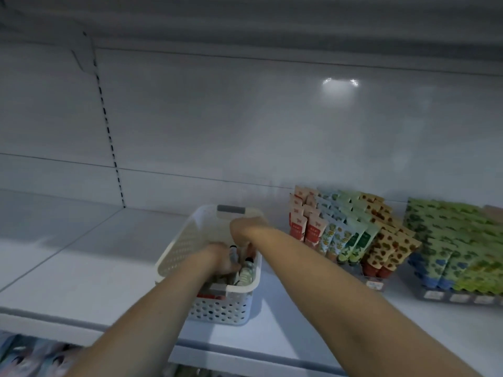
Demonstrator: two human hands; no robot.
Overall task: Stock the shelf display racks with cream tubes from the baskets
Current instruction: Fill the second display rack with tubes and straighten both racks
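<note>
Toward the front edge of the shelf (81, 268), about midway along it, stands a white perforated basket (217, 308), and both hands are down inside it. We see the left hand (220, 258) low over the near end, its fingers curled among the cream tubes (246, 272). The right hand (245, 229) dips in from above, farther back, its fingertips hidden below the knuckles. Whether either hand is clamped on a tube or only sorting through them we cannot tell, since the picture is dim and blurred there. Off to the right, closer to the back of the shelf, a display rack (351, 240) holds leaning rows of tubes with their caps low. A second rack (457, 248) sits beside it at the shelf's right end.

We judge the tubes light and soft-walled. Squeezed hard at mid-body they would dent, and the glossy skin could slip through a loose hold. The firmer places are the cap, its shoulder and the flat crimped tail. We would take each tube near the shoulder, or pinch it lightly across the flat faces. A few together should be easy to carry.
</note>
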